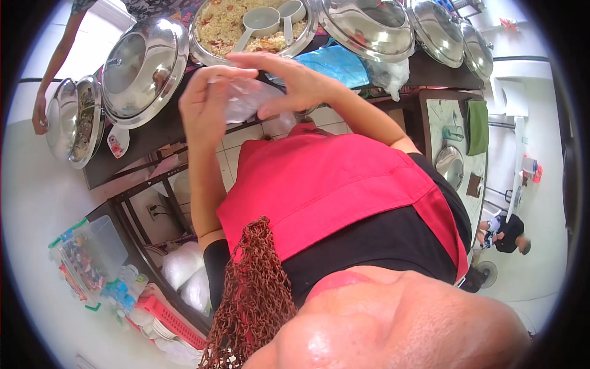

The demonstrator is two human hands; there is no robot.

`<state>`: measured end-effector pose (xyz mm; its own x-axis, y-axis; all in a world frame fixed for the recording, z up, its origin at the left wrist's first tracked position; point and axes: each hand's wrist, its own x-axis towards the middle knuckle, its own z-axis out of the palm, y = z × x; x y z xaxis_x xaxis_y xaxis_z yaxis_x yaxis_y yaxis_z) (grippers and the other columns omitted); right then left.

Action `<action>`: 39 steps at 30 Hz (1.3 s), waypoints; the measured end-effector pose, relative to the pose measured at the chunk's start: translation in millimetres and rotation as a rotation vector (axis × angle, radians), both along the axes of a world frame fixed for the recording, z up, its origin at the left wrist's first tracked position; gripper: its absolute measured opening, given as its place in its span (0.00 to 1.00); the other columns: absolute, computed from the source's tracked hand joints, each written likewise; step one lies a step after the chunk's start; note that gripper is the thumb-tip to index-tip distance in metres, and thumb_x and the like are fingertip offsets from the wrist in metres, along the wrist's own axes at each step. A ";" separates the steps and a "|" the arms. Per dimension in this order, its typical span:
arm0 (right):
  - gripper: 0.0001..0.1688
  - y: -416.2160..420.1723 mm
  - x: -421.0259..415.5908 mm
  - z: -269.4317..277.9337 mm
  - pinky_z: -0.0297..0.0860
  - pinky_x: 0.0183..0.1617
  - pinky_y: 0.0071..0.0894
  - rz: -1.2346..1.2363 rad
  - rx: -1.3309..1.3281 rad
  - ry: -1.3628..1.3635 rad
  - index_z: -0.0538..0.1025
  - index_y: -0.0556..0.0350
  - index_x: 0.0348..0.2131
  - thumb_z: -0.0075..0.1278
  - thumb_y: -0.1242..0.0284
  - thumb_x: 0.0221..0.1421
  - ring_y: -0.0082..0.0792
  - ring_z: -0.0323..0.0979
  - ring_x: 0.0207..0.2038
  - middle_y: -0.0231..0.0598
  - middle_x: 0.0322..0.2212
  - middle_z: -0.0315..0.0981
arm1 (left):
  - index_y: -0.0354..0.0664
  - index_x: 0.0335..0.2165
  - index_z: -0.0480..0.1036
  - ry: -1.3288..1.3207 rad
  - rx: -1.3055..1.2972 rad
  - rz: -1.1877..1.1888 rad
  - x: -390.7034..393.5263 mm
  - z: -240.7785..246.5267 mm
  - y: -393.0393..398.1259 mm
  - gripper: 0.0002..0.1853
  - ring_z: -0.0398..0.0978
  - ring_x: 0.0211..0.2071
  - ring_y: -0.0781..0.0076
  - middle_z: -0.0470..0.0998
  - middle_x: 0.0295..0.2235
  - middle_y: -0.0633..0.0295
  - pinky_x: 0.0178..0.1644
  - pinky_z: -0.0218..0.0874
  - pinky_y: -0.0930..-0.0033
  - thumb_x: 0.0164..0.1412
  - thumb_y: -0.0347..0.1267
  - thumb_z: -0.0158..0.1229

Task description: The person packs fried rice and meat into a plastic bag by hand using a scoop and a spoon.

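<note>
A thin clear plastic bag (246, 99) hangs between my two hands. My left hand (207, 99) has it between thumb and curled fingers. Curved around the bag's other side, my right hand (299, 85) has its thumb near the plastic and its fingers stretched towards my left hand; whether it grips is not clear. Just beyond the hands stands a large round metal dish of fried rice (219, 27), with a grey plastic scoop (261, 21) and a smaller grey scoop (291, 10) resting in it. A blue plastic packet (329, 67) lies beside the dish.
Lidded metal dishes (143, 74) line the dark table. At the far left, another person's hand (40, 115) touches a glass lid. A side table (431, 124) at the right bears a green cloth (478, 127). Plastic containers and a red basket (170, 320) are lower left. Someone sits far right.
</note>
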<state>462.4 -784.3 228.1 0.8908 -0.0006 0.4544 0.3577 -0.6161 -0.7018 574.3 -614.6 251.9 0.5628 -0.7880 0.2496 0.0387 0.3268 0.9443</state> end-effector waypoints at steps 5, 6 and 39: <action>0.16 -38.8 17.7 2.0 0.67 0.40 0.27 0.166 0.291 0.275 0.77 0.56 0.40 0.56 0.69 0.51 0.26 0.72 0.35 0.38 0.30 0.76 | 0.35 0.34 0.70 -0.109 0.021 0.748 36.1 5.9 32.7 0.12 0.72 0.20 0.77 0.78 0.29 0.55 0.21 0.60 0.82 0.65 0.34 0.46; 0.12 -40.1 20.9 7.4 0.68 0.37 0.22 0.135 0.373 0.245 0.79 0.56 0.36 0.54 0.69 0.53 0.20 0.72 0.32 0.33 0.27 0.77 | 0.35 0.35 0.70 -0.163 0.114 0.874 43.9 -5.8 41.8 0.13 0.71 0.19 0.79 0.77 0.27 0.56 0.18 0.57 0.83 0.66 0.35 0.46; 0.19 -19.5 -12.9 -5.7 0.67 0.36 0.23 0.591 0.739 0.489 0.74 0.60 0.32 0.58 0.61 0.50 0.19 0.69 0.34 0.32 0.28 0.73 | 0.42 0.34 0.62 -0.335 0.358 1.010 -106.3 -21.1 -6.7 0.16 0.60 0.27 0.84 0.61 0.28 0.71 0.33 0.55 0.82 0.52 0.23 0.63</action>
<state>449.4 -803.8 222.4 0.9253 0.3627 0.1109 0.0387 0.2005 -0.9789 468.1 -621.4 230.7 0.9312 -0.0652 0.3586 -0.3638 -0.2279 0.9032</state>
